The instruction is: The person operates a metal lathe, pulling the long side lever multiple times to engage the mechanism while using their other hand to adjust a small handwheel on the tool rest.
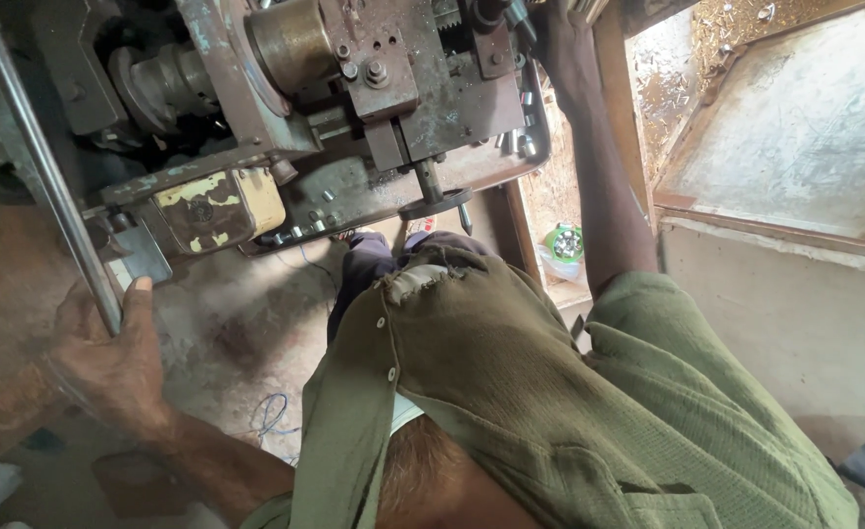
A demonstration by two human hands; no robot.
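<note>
1. Long steel lever rod [46, 167] slants down the machine's left side; the left hand [109, 358] has its fingers clamped around its lower end.
2. Right hand [560, 44] reaches up into the machine head [384, 78]; whether its fingers are apart or together cannot be told.
3. Judged step: working the lever while tending the head, which calls for a firm pull.

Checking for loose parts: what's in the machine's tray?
Small shiny metal cylinders lie at the tray right end, a few more along its front. The machine head covers the rest.
</note>
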